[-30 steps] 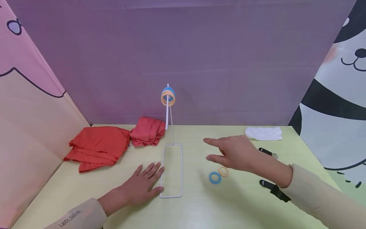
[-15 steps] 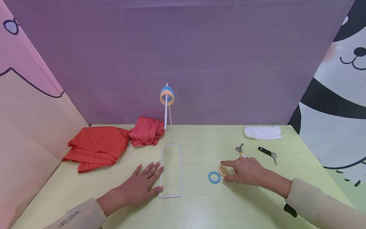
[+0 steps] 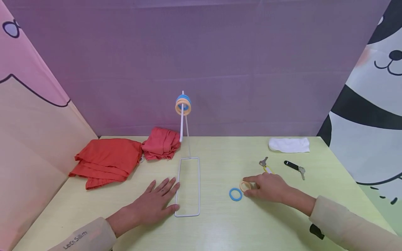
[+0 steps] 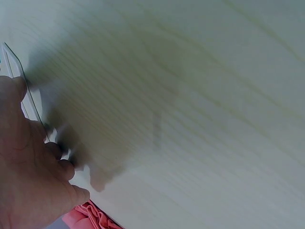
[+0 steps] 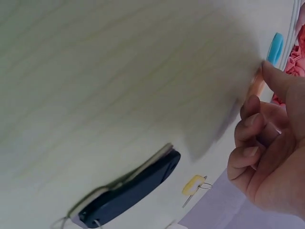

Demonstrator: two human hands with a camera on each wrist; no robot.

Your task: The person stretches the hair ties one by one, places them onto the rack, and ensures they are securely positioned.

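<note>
My right hand (image 3: 268,187) pinches a light orange ring (image 3: 241,187) on the table between thumb and index finger. Its other fingers are curled in the right wrist view. Just left of that ring lies a blue ring (image 3: 235,199). My left hand (image 3: 157,200) rests with straight, spread fingers along the left side of a white wire stand's base (image 3: 199,188). High on the stand, blue rings (image 3: 184,96) and orange rings (image 3: 177,108) hang together around a slanting rod (image 3: 181,127).
Two folded red cloths (image 3: 110,157) (image 3: 161,143) lie at the back left. At the back right are a folded white cloth (image 3: 289,145), a key (image 3: 263,161) with a yellow tag, and a key with a black holder (image 3: 291,165). Another black object (image 3: 316,231) is partly under the right sleeve.
My right hand has come down and right from above the table to the orange ring, and its thumb and index finger have closed on it. The left hand stays put.
</note>
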